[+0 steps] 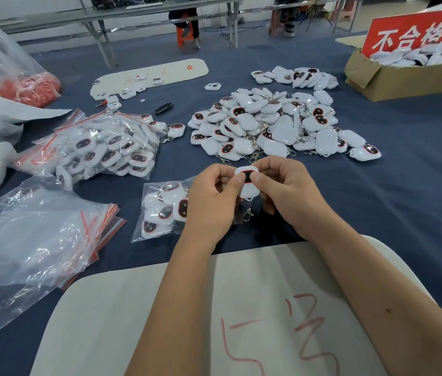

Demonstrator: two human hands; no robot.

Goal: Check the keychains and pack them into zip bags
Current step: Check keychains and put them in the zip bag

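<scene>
Grip: keychain (246, 183) pinched by left hand (209, 202) and right hand (287, 196) | risk: dangling clasp (247, 214) could have snagged half-filled zip bag (160, 210) beside it

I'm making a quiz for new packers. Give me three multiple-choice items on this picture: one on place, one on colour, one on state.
1. Where does the cardboard box stand?
A far right
B near left
C under the hands

2. What colour are the seal strips on the empty zip bags?
A blue
B red
C green

3. How is the keychain at the centre held?
A lying loose
B inside a bag
C pinched by both hands

A: it stands at the table's far right edge.
B: red strips line the bags' tops.
C: left hand and right hand pinch it, clasp dangling.
</scene>
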